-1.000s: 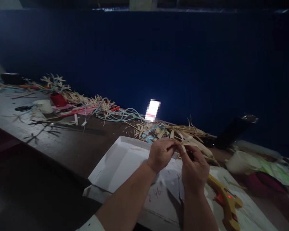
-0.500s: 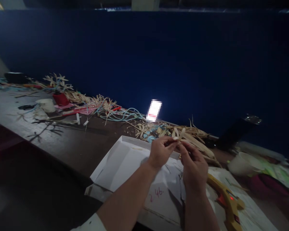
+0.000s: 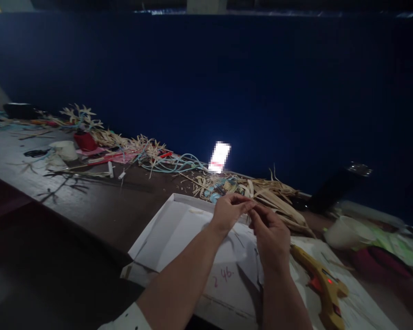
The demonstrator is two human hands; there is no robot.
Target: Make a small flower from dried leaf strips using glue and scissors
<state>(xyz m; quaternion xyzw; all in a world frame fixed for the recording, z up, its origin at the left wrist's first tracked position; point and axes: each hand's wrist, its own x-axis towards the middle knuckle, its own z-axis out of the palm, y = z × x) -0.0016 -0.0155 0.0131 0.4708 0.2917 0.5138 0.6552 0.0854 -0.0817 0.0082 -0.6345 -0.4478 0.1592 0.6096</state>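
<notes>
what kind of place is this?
Probably a handicraft workbench: a yellow glue gun with a lit red light lies at right, dry, straw-coloured strips are heaped near the back, and pale blue cord lies in loops.

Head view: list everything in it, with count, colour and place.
Table: 1, brown, along wall
Wall: 1, dark blue, behind
Dry strips: uncounted, tan, table's back
Cord: bundle, pale blue, back centre
Bright panel: 1, white, by wall
Scissors: 1, black, far left
Box: 1, white, beneath hands
Glue gun: 1, yellow, right
Cup: 1, white, right
Scraps: uncounted, mixed colours, scattered
Sleeve: 1, white, dark-dotted, left arm
Left hand: 1, bare, above box
Right hand: 1, bare, beside left
</notes>
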